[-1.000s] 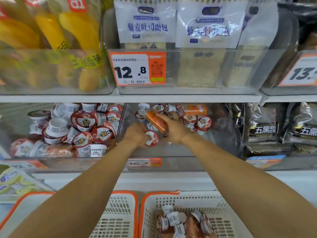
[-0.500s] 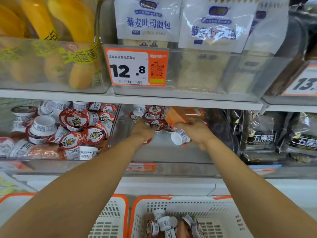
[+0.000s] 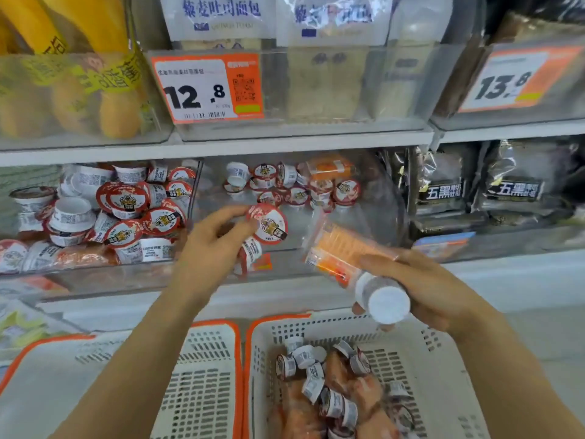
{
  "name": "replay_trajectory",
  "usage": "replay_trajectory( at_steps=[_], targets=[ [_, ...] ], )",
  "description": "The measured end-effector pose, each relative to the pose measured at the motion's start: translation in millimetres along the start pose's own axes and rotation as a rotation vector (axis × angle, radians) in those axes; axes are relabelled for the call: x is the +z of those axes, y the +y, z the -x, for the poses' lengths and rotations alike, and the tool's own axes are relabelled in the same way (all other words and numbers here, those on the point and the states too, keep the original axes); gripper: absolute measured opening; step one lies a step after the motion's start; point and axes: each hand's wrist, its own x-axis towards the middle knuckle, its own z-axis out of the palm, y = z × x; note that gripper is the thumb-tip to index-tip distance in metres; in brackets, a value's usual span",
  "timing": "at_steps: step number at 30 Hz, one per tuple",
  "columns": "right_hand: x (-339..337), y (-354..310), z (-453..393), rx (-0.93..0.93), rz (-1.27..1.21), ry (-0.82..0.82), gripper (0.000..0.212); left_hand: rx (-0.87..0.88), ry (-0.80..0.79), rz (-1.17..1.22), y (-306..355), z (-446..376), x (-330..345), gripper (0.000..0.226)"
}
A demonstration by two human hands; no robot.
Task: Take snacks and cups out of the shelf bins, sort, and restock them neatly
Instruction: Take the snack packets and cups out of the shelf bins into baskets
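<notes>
My left hand (image 3: 209,251) holds two small red-lidded cups (image 3: 269,224) in front of the middle clear shelf bin (image 3: 373,223). My right hand (image 3: 424,289) grips an orange snack packet (image 3: 342,251) together with a white cup (image 3: 381,297), above the right orange-rimmed basket (image 3: 421,346). That basket holds several cups (image 3: 304,359) and orange packets (image 3: 357,384). More cups (image 3: 291,188) and an orange packet (image 3: 329,167) remain at the back of the middle bin. The left bin (image 3: 95,274) is full of the same cups (image 3: 126,201).
An empty-looking white basket (image 3: 196,375) stands left of the filled one. Above, bins hold yellow packets (image 3: 95,74) and bread bags (image 3: 221,17) behind a 12.8 price tag (image 3: 205,87). Dark packets (image 3: 443,188) fill the bin at right.
Both hands have come out of the middle bin toward me, the left with red-lidded cups, the right with the orange packet and a white cup, now above the right basket.
</notes>
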Motion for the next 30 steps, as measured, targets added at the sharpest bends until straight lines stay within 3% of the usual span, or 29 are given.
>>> replay_trajectory(
  at_steps=[3, 7, 12, 15, 18, 20, 22, 25, 30],
  targets=[
    [-7, 58, 19, 0.098, 0.011, 0.041, 0.045, -0.111, -0.111, -0.014, -40, 47, 26, 0.014],
    [5, 147, 24, 0.354, 0.112, 0.191, 0.044, -0.326, -0.233, -0.137, -140, 88, 73, 0.021],
    [34, 226, 18, 0.362, 0.505, 0.262, 0.042, -0.529, -0.136, -0.11, -228, 129, 119, 0.007],
    [42, 236, 24, 0.306, 0.371, 0.261, 0.04, -0.575, -0.213, -0.092, -238, 138, 132, 0.037],
    [37, 232, 23, 0.275, 0.329, 0.256, 0.055, -0.581, -0.323, -0.145, -233, 133, 130, 0.059],
    [27, 222, 19, 0.22, 0.412, 0.288, 0.058, -0.524, -0.366, -0.259, -223, 123, 123, 0.061],
    [17, 200, 15, 0.124, 0.437, 0.341, 0.043, -0.393, -0.317, -0.369, -201, 107, 115, 0.05],
    [5, 153, 8, -0.134, 0.395, 0.46, 0.014, -0.084, -0.116, -0.215, -147, 81, 99, 0.017],
    [4, 55, -23, -0.559, 0.437, 0.543, 0.014, 0.262, 0.044, -0.031, -49, 30, 72, 0.015]
  ],
)
